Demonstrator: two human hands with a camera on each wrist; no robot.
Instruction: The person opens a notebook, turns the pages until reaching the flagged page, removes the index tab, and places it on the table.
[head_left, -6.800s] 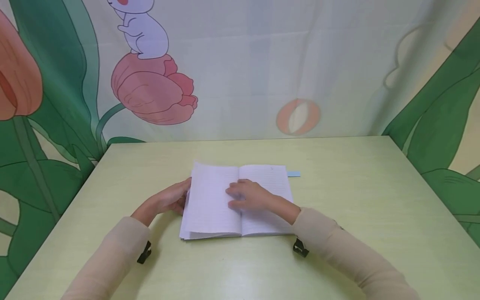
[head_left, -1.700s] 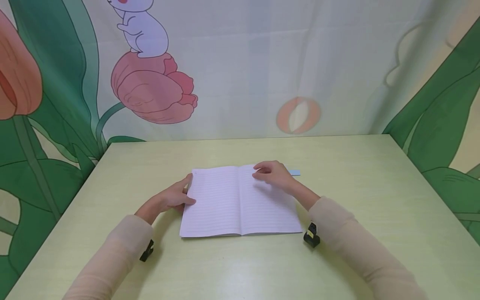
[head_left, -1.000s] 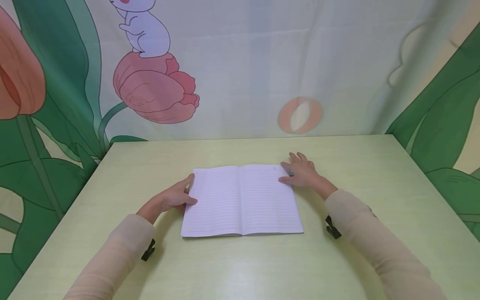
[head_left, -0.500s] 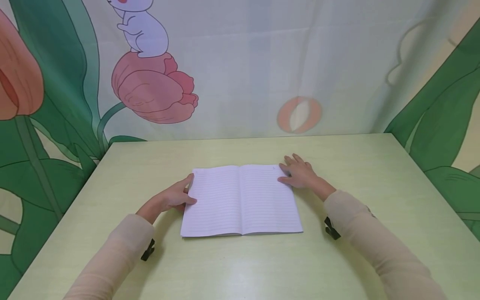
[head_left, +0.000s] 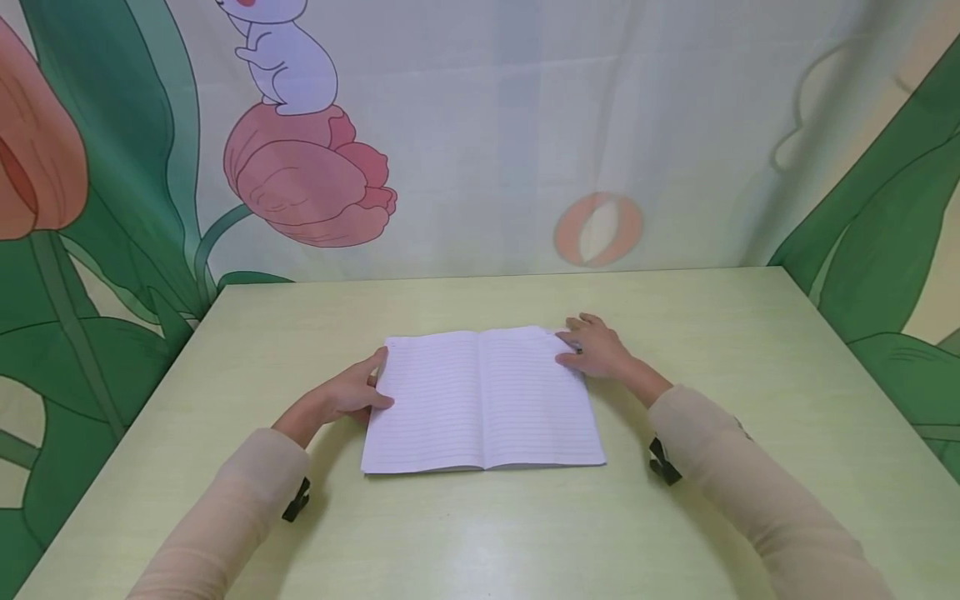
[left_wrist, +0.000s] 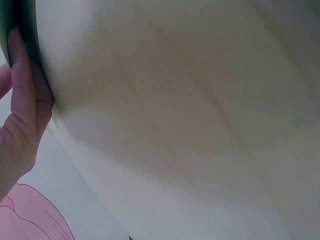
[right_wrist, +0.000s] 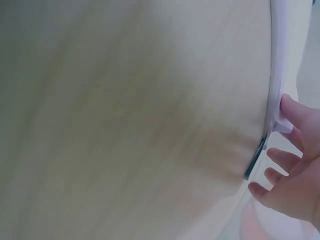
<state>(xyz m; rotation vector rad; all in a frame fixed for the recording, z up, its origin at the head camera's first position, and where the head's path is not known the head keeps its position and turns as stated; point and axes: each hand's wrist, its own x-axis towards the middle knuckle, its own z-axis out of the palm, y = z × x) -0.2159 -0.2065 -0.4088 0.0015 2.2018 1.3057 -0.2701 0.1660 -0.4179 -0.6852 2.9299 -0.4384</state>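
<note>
A lined notebook [head_left: 450,408] lies open on the pale surface [head_left: 480,542], about midway between its left and right edges and well apart from its far edge. The left hand [head_left: 341,394] grips the notebook's left side, thumb on the lined page, its other fingers along and beneath the border. The right hand [head_left: 596,348] is at the notebook's far right corner, where thumb and index finger pinch the page; this corner bends slightly up. Its remaining fingers are spread apart toward the surface's far edge. In the right wrist view a narrow blue strip [right_wrist: 255,159] sticks out beside the pinched corner. Both arms wear beige sleeves [head_left: 225,512]. Beyond the far edge hangs a curtain [head_left: 465,150] printed with tulips and a white rabbit.
</note>
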